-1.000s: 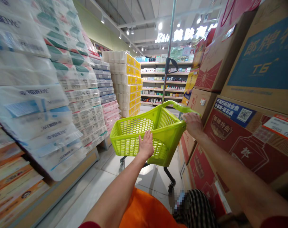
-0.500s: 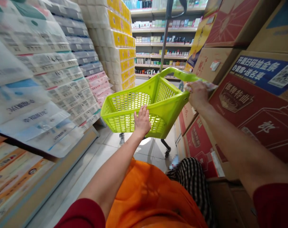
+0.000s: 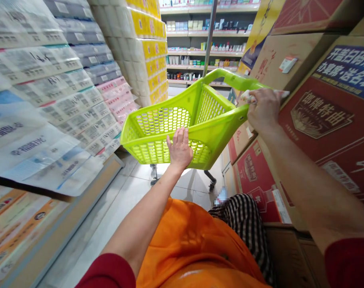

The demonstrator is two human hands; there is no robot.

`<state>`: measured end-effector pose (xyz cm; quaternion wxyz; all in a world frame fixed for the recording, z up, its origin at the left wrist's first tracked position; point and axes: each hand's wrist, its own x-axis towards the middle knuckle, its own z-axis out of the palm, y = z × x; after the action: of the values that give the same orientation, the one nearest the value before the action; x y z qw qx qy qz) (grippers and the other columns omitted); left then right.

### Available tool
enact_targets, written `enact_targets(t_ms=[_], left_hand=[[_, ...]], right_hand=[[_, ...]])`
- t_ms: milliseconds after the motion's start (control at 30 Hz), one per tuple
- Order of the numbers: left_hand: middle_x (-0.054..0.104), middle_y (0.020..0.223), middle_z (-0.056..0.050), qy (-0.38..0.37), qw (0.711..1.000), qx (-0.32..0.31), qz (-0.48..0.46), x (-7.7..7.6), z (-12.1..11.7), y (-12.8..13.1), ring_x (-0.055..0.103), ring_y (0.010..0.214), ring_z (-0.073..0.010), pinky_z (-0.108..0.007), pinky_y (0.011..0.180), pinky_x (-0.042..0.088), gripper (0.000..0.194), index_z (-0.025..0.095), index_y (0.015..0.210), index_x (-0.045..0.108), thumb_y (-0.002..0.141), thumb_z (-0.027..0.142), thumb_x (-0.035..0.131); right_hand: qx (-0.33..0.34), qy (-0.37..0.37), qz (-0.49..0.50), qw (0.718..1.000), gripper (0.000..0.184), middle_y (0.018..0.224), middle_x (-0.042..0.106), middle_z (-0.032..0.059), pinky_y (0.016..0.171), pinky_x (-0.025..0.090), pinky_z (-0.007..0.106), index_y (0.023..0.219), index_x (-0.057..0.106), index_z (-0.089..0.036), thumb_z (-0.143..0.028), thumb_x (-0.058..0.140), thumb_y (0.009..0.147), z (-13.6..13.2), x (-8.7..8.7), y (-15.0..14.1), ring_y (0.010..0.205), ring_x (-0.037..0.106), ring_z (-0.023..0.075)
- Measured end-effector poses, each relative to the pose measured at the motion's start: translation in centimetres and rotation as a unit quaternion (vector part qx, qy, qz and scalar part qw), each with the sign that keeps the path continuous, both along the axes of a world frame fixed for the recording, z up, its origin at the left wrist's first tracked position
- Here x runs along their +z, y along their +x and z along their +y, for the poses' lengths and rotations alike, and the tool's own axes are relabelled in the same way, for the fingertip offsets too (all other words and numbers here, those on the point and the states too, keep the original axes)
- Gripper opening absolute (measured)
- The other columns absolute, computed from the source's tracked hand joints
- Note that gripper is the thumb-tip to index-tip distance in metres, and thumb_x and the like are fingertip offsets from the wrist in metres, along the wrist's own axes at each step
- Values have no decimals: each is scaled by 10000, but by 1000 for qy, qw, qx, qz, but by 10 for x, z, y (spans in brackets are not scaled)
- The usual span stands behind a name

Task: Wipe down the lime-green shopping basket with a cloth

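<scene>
Bright-green perforated plastic trolley [image 3: 221,134]: stood on pale tiled floor [image 3: 117,196] | Left hand [image 3: 181,150]: fingers extended, laid over near basket edge [image 3: 149,141]; steady pressure is advised | Right hand [image 3: 264,110]: fingers curled on white patterned cloth [image 3: 246,97] at near corner of green handle [image 3: 231,79]; cloth is best kept flat

Pale tiles with thin joints make up the floor [image 3: 122,196], which brightens toward the middle of the frame. Across the top centre run shelves [image 3: 197,53] lined with small bottles and boxes, a metal pole [image 3: 210,40] standing before them. At the upper left rise white packs [image 3: 47,84], grey-blue packs [image 3: 92,52], pink packs [image 3: 119,98] and a yellow-panelled stack [image 3: 134,52]; below them, a low platform [image 3: 66,226] slants down the left side. Red-and-brown cartons [image 3: 326,116] are piled up the right side.
</scene>
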<state>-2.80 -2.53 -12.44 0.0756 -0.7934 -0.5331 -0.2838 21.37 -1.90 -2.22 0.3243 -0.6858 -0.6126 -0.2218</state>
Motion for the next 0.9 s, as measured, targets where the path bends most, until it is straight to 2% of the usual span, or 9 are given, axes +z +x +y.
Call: enact_targets(t_ms=[133,200,267,400,467,600,733,800,900], left_hand=[[414,1322,-145,5,1000,11,-17,2,9,1,316,1252,-275,-506,1057,124,612,123,1305,345,706,194,446],[432,1297,-149,6,1000,11,-24,2,14,0,333,1234,-279,-510,1056,120,598,123,1295,360,707,191,447],[435,1286,-148,5,1000,4,-27,3,18,-1,334,1228,-280,-510,1057,116,593,127,1292,364,708,189,450],[422,1284,-150,1,999,3,-39,2,22,-2,326,1221,-287,-518,1057,105,592,131,1286,364,707,198,463],[424,1276,-153,-1,999,7,-42,2,23,-2,328,1215,-290,-517,1058,100,590,125,1279,370,702,199,469],[423,1275,-153,-1,999,6,-37,2,22,0,327,1214,-295,-516,1059,99,602,124,1287,359,700,195,472],[432,1276,-154,7,1000,10,-21,6,19,0,349,1205,-299,-525,1050,132,603,127,1290,359,702,195,473],[448,1271,-152,7,1000,9,-5,8,18,-1,369,1196,-293,-524,1042,164,595,131,1287,369,704,189,470],[462,1272,-148,6,1000,0,17,11,17,-2,384,1192,-284,-530,1035,190,588,135,1283,377,703,173,464]], right_hand=[[98,-12,-54,994,280,1097,545,95,972,270,463,1070,537,-155,-202,438,812,-6,-21,-33,1071,444,230],[125,-12,-66,990,265,1083,560,75,964,295,460,1063,537,-171,-218,431,824,-5,-24,-35,1059,462,226],[105,19,-47,993,252,1052,576,76,935,335,459,1046,536,-163,-220,404,840,-3,-18,-23,1034,484,232],[23,131,74,988,265,1036,581,101,828,433,395,1082,488,-179,-268,356,870,-1,4,7,938,529,227],[-6,113,96,989,243,997,592,95,810,443,406,1040,510,-208,-316,389,861,-3,13,12,908,536,238],[-63,40,15,997,256,1147,545,75,948,313,530,946,578,-230,-342,364,864,-7,14,1,1095,444,290],[-33,-10,-34,999,306,1253,479,99,1017,163,580,1028,572,-164,-283,345,862,-2,2,-8,1209,351,278],[-19,-7,-33,999,299,1254,478,101,1006,154,597,1029,582,-166,-299,397,837,3,-1,1,1225,329,289],[-39,44,6,998,297,1233,494,104,1003,154,592,1020,603,-183,-254,387,829,11,-2,22,1203,358,281]])
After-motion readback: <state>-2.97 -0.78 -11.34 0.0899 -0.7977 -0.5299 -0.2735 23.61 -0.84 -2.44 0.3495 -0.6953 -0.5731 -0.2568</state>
